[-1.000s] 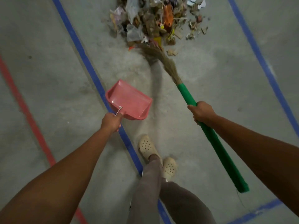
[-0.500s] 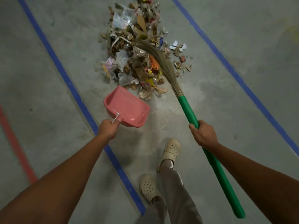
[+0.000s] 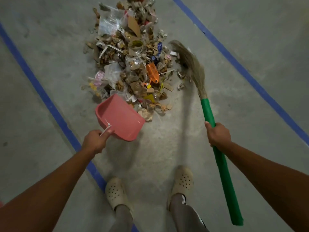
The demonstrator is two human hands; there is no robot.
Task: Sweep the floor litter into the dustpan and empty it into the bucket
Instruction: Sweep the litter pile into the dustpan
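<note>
A heap of litter (image 3: 133, 64) made of cardboard scraps, plastic bags and wrappers lies on the concrete floor ahead of me. My left hand (image 3: 96, 141) grips the handle of a pink dustpan (image 3: 119, 117), whose open lip sits at the near left edge of the heap. My right hand (image 3: 218, 135) grips the green handle of a grass broom (image 3: 222, 163). The broom's bristles (image 3: 190, 62) rest at the right side of the heap. No bucket is in view.
Blue tape lines (image 3: 50, 104) run diagonally across the grey floor on both sides of the heap. My two feet in pale perforated clogs (image 3: 115, 192) stand close behind the dustpan.
I have stepped closer, so the heap now lies nearer. The broom swung from the heap's middle to its right side. The dustpan moved forward against the heap's near edge.
</note>
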